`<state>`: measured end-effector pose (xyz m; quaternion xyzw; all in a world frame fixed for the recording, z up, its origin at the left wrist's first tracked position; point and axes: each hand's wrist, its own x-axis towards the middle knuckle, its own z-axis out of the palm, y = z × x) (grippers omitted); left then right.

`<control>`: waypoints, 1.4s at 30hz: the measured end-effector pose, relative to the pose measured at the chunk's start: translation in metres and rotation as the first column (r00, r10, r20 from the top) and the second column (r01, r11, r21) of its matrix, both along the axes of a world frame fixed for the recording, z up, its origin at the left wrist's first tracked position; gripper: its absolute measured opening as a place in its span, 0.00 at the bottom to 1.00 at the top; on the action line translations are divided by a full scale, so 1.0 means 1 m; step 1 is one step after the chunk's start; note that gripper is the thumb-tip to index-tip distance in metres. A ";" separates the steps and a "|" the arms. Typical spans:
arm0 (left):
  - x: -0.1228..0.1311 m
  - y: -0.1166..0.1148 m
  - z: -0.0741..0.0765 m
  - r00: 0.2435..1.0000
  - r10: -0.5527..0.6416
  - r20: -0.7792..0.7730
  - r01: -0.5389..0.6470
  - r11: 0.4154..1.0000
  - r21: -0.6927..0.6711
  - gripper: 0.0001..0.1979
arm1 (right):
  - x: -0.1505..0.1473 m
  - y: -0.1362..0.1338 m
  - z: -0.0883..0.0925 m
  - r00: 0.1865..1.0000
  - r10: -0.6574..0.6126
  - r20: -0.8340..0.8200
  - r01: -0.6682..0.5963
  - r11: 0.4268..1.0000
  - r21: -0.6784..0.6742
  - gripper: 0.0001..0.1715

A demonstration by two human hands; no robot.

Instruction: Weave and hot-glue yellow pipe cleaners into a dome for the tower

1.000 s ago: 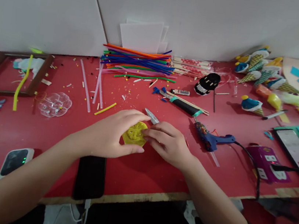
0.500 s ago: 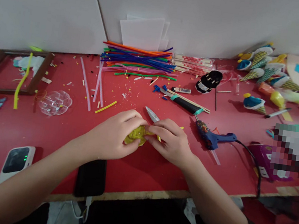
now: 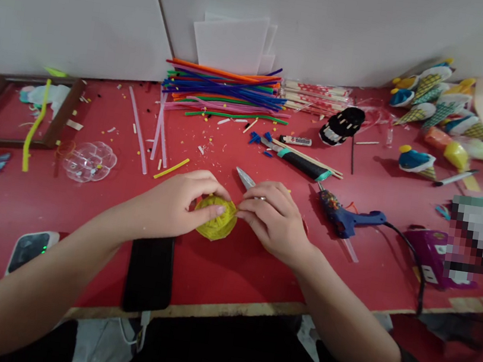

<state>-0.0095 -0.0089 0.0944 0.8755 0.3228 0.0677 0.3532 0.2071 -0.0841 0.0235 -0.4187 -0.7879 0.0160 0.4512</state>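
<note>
A round yellow piece [image 3: 216,230], wound in rings like a coil of yarn or pipe cleaner, is above the table near its front. My left hand [image 3: 175,204] grips it from the left, thumb across its face and fingers behind. My right hand [image 3: 278,219] pinches at its right edge; a thin strand may be between the fingertips, too small to make out. Under my right hand lies a pair of scissors, its grey blades [image 3: 245,177] pointing to the back left and a bit of red handle showing. A short yellow stick [image 3: 171,168] lies behind my left hand.
Pipe cleaners [image 3: 227,90] lie in a pile at the back. A box cutter [image 3: 302,164] and a corded blue glue gun [image 3: 344,216] lie right of my hands. A black phone [image 3: 149,279] rests at the front edge. Small cone-shaped crafts [image 3: 429,93] are heaped at the back right.
My left hand has shifted its hold, so more of the round yellow face shows. My right fingers have moved from its top to its right edge. The camera view has shifted slightly.
</note>
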 end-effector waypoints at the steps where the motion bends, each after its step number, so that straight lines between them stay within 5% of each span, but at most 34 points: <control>1: 0.001 0.000 -0.002 1.000 0.003 0.014 -0.003 1.000 -0.004 0.15 | -0.001 0.000 0.001 1.000 0.014 0.005 -0.014 1.000 -0.004 0.05; 25: -0.001 -0.008 -0.020 0.989 -0.010 0.151 0.011 1.000 -0.005 0.15 | 0.001 -0.002 0.002 0.991 0.132 -0.021 -0.128 0.985 0.117 0.02; 42: 0.001 -0.013 -0.032 0.966 -0.012 0.258 0.025 0.999 -0.045 0.17 | -0.002 0.001 -0.002 0.982 0.122 -0.143 -0.126 0.992 -0.021 0.03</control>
